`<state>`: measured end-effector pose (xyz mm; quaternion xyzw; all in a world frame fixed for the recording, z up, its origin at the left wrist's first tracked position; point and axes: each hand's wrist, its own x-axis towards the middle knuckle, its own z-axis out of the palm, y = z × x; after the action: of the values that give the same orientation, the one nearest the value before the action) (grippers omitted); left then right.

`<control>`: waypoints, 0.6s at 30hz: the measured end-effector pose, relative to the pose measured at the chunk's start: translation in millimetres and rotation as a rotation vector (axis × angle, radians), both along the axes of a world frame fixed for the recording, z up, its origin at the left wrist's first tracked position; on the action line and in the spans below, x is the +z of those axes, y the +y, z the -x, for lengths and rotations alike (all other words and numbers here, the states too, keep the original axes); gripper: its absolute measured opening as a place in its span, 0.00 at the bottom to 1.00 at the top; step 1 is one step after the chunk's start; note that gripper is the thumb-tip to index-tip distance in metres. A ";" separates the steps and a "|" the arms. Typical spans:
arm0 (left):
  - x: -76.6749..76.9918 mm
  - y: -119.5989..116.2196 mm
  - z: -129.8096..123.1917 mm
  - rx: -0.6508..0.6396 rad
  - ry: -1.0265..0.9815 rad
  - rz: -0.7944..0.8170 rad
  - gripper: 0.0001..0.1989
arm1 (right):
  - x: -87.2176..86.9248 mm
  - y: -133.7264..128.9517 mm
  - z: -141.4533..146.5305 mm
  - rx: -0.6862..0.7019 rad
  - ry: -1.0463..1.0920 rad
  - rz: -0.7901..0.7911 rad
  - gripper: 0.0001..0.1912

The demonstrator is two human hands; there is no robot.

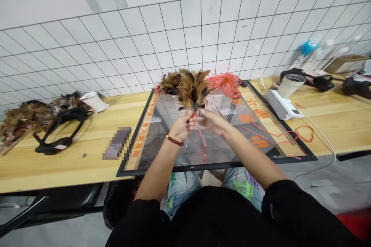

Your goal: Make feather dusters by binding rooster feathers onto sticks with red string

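Observation:
In front of me, a bunch of brown and black feathers (pixel 193 88) stands upright above the glass panel. My left hand (pixel 183 124) is closed around its lower end, where red cord is wound about it. Close against that spot is my right hand (pixel 213 121), slightly blurred, its fingers near the binding; whether they pinch the cord is hidden. A pink-red plastic strip (pixel 205 144) hangs below both hands over the glass. Behind the bunch lies another clump of feathers (pixel 170 82), and a red plastic bag (pixel 228 84) sits at its right.
A black-framed glass panel (pixel 162 170) with orange lettering lies on the wooden table (pixel 87 170). Feathers (pixel 34 114), a black strap item (pixel 58 144) and a white roll (pixel 95 101) are left. A power strip (pixel 282 105), a cup (pixel 291 84) and red cord (pixel 310 133) are right.

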<state>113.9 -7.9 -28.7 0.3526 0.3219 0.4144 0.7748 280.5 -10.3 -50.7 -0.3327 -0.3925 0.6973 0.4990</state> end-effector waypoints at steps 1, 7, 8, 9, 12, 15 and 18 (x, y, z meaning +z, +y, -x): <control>0.5 2.2 0.7 0.049 0.027 -0.025 0.16 | -7.9 -12.1 8.6 0.104 -0.034 0.036 0.19; -1.8 4.7 18.3 0.226 0.045 -0.012 0.11 | -28.3 -50.8 32.6 0.070 0.007 0.088 0.22; -2.0 3.8 22.4 0.226 -0.020 0.025 0.11 | -28.7 -53.7 35.3 0.056 0.028 0.080 0.23; -2.1 3.4 26.5 0.227 -0.094 0.066 0.12 | -29.4 -56.8 38.8 0.054 0.040 0.073 0.24; -3.0 8.1 37.8 0.256 -0.270 0.188 0.17 | -34.2 -66.6 47.2 0.066 -0.009 0.091 0.25; -5.5 23.3 49.1 0.320 -0.321 0.273 0.18 | -36.4 -65.6 34.9 0.106 -0.281 -0.016 0.23; -8.1 44.1 58.5 0.359 -0.345 0.300 0.17 | -26.9 -33.3 -2.3 0.226 -0.775 -0.420 0.17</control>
<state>55.4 36.2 -36.8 0.0957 0.3001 0.5465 0.7759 282.8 -43.6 -77.6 -0.4156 -0.7171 0.4767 0.2928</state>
